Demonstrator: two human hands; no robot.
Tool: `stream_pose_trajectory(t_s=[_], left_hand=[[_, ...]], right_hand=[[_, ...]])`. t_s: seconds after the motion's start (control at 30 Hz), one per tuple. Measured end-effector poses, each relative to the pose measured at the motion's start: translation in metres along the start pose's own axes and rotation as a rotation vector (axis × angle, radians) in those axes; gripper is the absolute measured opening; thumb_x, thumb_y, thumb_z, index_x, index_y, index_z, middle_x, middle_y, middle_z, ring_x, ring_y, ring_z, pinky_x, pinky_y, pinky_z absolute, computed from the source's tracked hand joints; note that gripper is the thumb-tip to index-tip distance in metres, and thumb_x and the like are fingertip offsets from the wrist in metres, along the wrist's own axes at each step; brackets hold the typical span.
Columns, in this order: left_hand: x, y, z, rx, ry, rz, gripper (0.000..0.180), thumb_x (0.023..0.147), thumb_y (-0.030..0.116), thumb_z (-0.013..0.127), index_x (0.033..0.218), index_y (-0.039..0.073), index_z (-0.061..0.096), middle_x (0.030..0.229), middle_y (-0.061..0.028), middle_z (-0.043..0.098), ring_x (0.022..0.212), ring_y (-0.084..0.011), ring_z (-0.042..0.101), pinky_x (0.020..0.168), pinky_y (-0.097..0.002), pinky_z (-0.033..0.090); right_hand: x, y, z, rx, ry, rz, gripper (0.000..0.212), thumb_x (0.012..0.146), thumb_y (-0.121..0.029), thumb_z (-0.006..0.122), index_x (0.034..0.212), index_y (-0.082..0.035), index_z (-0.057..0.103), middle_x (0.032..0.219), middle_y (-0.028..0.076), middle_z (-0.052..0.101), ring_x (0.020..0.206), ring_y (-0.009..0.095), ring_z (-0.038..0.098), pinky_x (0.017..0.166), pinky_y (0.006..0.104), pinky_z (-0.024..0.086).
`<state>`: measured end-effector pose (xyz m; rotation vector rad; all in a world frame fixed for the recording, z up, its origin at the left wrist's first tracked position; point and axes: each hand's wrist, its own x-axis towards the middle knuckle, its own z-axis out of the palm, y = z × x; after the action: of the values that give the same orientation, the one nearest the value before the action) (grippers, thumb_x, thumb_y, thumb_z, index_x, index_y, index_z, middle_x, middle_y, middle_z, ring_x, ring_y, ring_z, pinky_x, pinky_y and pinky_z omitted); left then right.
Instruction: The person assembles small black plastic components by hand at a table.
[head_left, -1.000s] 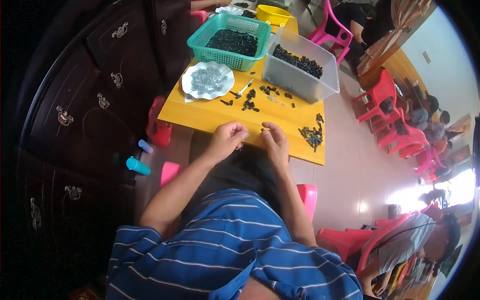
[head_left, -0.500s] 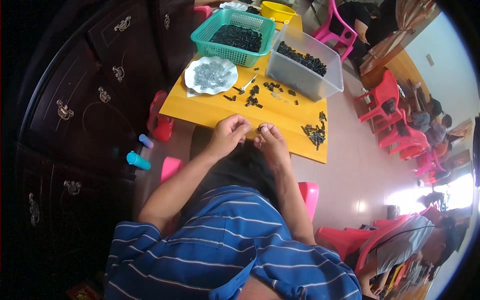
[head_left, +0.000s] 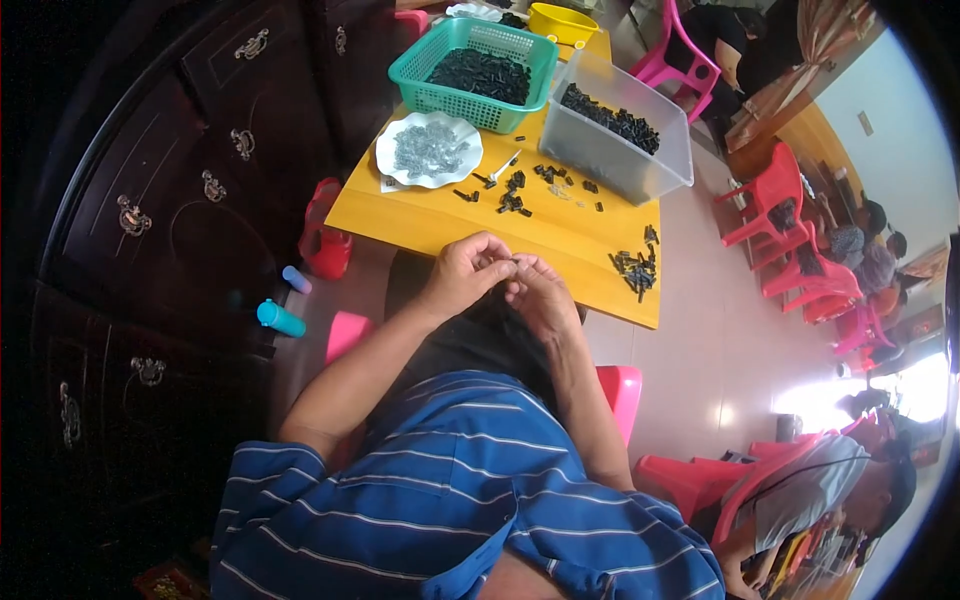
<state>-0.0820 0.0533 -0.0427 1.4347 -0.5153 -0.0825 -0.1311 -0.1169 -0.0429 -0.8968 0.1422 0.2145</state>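
Note:
My left hand (head_left: 466,275) and my right hand (head_left: 543,295) meet at the fingertips over the near edge of the yellow table (head_left: 420,226). Both are closed in a pinch. Between them sits a small black part, mostly covered by the fingers. Just beyond my hands lie loose small black pieces (head_left: 514,204) and a white slim tool (head_left: 505,165). A white wavy-edged plate (head_left: 390,172) with small clear pieces stands to the left of these. At the table's right edge is a pile of black pieces (head_left: 636,273).
Behind the plate stands a green basket (head_left: 425,101) full of black pieces. A clear plastic bin (head_left: 610,168) with more black pieces is beside it, and a yellow basin (head_left: 565,25) is farther back. Dark cabinets line the left. Other people sit on red chairs (head_left: 770,200) at right.
My left hand has moved right to join my right hand; their fingertips, apart before, now meet at the small black part. The whole view has shifted slightly.

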Motion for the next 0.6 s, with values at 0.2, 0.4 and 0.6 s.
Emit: stream_pose_trajectory(t_s=[0.2, 0.4, 0.6], left_hand=[[0.000, -0.002, -0.002, -0.045, -0.039, -0.028, 0.012, 0.094, 0.001, 0.066, 0.106, -0.001, 0.065, 0.092, -0.0009, 0.067, 0.080, -0.0061, 0.065, 0.073, -0.0215, 0.054], [0.002, -0.003, -0.001, 0.013, 0.084, 0.120, 0.016, 0.088, 0.000, 0.072, 0.103, 0.000, 0.066, 0.082, -0.0017, 0.068, 0.071, -0.0077, 0.065, 0.065, -0.0238, 0.054], [0.001, 0.011, -0.003, 0.057, 0.148, 0.090, 0.009, 0.086, 0.001, 0.069, 0.091, 0.001, 0.062, 0.078, -0.0036, 0.068, 0.067, -0.0089, 0.066, 0.063, -0.0250, 0.053]], right_hand=[[0.004, 0.002, 0.002, 0.065, -0.072, 0.048, 0.014, 0.100, -0.024, 0.064, 0.105, -0.011, 0.066, 0.084, -0.004, 0.064, 0.073, 0.007, 0.059, 0.070, 0.0231, 0.052], [0.020, -0.015, -0.001, -0.177, -0.101, 0.061, 0.014, 0.099, -0.023, 0.066, 0.102, -0.009, 0.068, 0.085, -0.002, 0.066, 0.072, 0.008, 0.059, 0.069, 0.0233, 0.051], [0.071, -0.026, -0.006, -1.098, 0.207, -0.510, 0.014, 0.095, -0.016, 0.066, 0.101, -0.004, 0.071, 0.087, 0.008, 0.069, 0.078, 0.023, 0.068, 0.070, 0.0341, 0.054]])
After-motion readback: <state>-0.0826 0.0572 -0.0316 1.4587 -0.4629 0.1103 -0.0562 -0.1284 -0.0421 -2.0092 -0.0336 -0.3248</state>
